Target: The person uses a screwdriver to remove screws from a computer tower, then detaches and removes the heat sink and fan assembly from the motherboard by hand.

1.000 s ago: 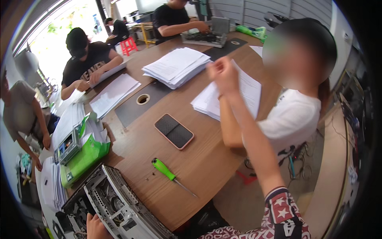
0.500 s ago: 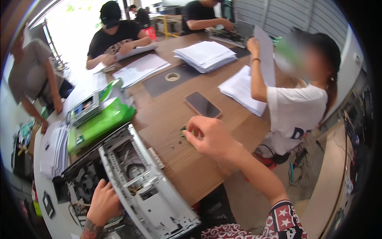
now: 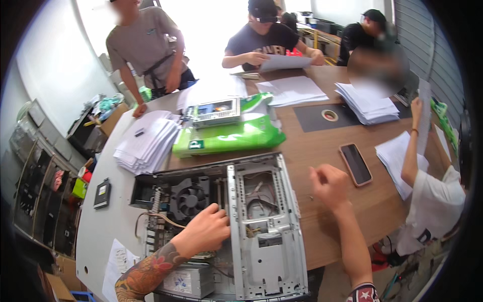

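An opened desktop computer case [image 3: 297,226] lies on the table before me, its metal drive cage [image 3: 271,272] along the right side. My left hand [image 3: 209,229] reaches inside, left of the cage. Its fingers are curled, and their tips are partly hidden among the parts. Just beyond it sits a black cooling fan [image 3: 190,199], with a power supply [image 3: 183,282] nearer me. My right hand [image 3: 331,185] is above the wooden tabletop, right of the case, with fingers curled closed; what they hold, if anything, is hidden. A phone [image 3: 356,165] lies right of that hand.
Beyond the case lie a green plastic package [image 3: 229,140] and a metal computer part [image 3: 217,111]. Paper stacks [image 3: 146,143] surround them. A black drive-like part [image 3: 102,194] rests at left, a tape roll [image 3: 329,116] farther right. Several people work around the table.
The view has swung left. My right hand has left a small green and dark object on the tabletop, no longer visible there, and its fingers are now curled. My left hand remains in the case.
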{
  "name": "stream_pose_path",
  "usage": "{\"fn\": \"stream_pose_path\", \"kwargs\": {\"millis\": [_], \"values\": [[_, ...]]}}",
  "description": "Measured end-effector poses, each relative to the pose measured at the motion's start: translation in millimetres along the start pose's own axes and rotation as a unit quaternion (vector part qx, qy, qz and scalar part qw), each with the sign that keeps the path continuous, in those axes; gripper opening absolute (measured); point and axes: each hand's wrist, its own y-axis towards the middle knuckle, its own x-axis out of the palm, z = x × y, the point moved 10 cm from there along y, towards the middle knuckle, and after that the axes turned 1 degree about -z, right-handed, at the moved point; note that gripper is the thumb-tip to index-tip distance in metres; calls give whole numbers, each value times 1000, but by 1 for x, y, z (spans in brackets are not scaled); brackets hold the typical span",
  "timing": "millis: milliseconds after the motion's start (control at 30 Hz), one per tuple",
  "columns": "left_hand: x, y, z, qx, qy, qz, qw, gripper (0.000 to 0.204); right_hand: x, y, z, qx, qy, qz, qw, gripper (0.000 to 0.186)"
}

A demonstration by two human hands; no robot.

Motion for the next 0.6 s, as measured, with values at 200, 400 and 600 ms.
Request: {"fn": "stream_pose_path", "kwargs": {"millis": [200, 400, 600], "values": [[1, 5, -3, -29, -45, 0, 999, 12, -9, -6, 12, 14, -10, 8, 1000, 26], [-3, 4, 1, -43, -18, 11, 999, 12, -11, -8, 9, 30, 18, 16, 999, 26], [-3, 6, 1, -82, 11, 2, 997, 9, -16, -9, 7, 41, 34, 20, 998, 27]]}}
